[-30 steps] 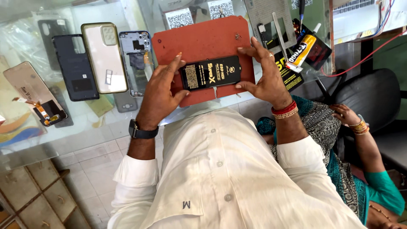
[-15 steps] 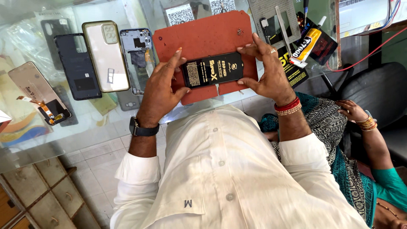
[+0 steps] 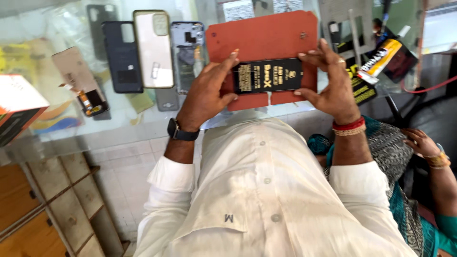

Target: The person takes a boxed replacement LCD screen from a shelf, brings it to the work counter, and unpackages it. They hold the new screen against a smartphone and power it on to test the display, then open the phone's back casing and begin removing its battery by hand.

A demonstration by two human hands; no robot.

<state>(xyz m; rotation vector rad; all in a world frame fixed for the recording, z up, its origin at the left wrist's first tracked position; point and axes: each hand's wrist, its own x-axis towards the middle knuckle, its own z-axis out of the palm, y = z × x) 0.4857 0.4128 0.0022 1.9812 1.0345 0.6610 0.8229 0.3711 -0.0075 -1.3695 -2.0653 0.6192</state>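
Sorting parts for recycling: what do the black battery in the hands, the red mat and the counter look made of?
Black battery: glossy foil-like wrap with gold print, probably a pouch cell. Red mat: matte and flat with notched corners, probably rubber or fibreboard. Counter: glass, clear and reflective, with papers showing beneath.

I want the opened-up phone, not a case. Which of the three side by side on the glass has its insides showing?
The rightmost phone, next to the red mat: bare internals show. The other two show plain backs.

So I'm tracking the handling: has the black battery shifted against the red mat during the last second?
No. The black battery sits over the same lower middle part of the red mat, held between both hands.
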